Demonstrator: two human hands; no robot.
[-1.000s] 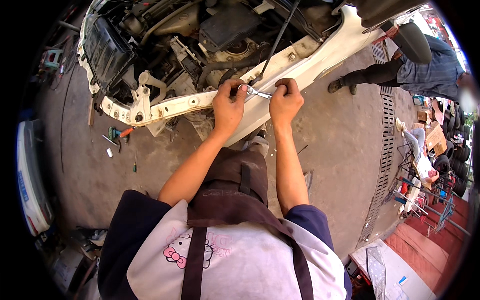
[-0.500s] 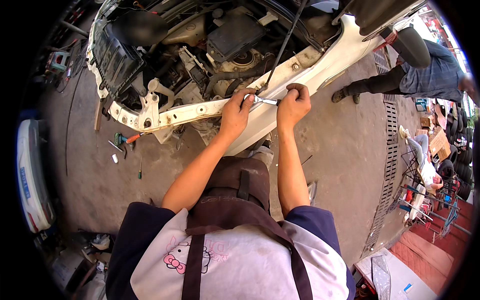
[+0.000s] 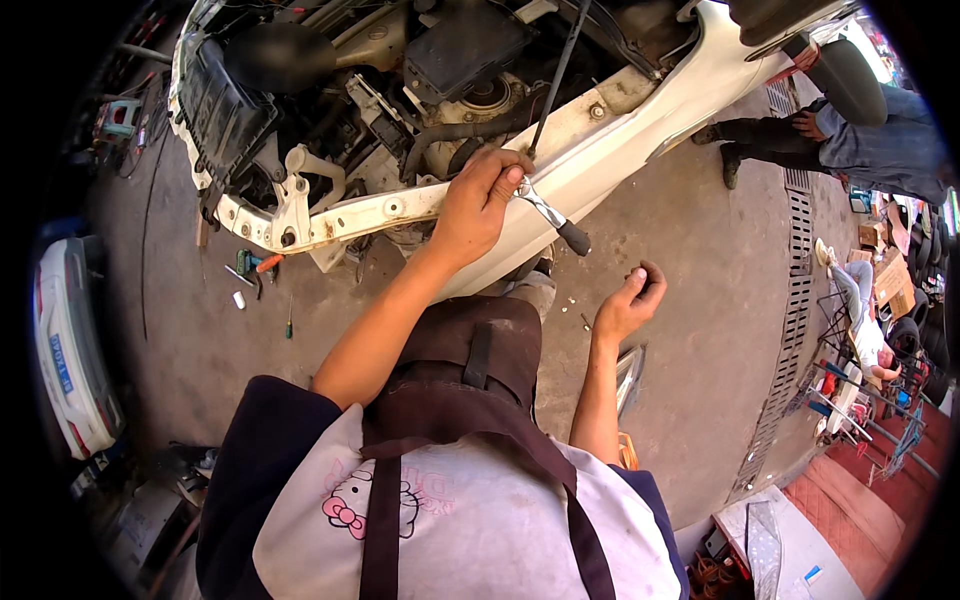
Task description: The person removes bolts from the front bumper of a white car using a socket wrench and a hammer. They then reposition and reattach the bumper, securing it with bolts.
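Observation:
My left hand (image 3: 475, 210) is closed round the head end of a chrome ratchet wrench (image 3: 543, 208) at the white front body rail (image 3: 395, 206) of the car. The wrench's dark handle hangs down to the right, outside my grip. Behind my fingers, a thin black prop rod (image 3: 558, 75) rises from the rail. My right hand (image 3: 628, 305) is below and right of the wrench, off it, with its fingers curled; I cannot make out whether a small item is between them. The open engine bay (image 3: 465, 50) lies beyond the rail.
A person (image 3: 875, 140) stands at the right beside the car; another person (image 3: 860, 300) reclines near tyres and boxes. A drain grate (image 3: 795, 250) runs along the floor. Tools, including an orange-handled screwdriver (image 3: 268, 264), lie at left. A white car (image 3: 70, 340) is at far left.
My right hand has let go of the wrench and moved down and right. The wrench's handle has swung downward, while my left hand stays at its head.

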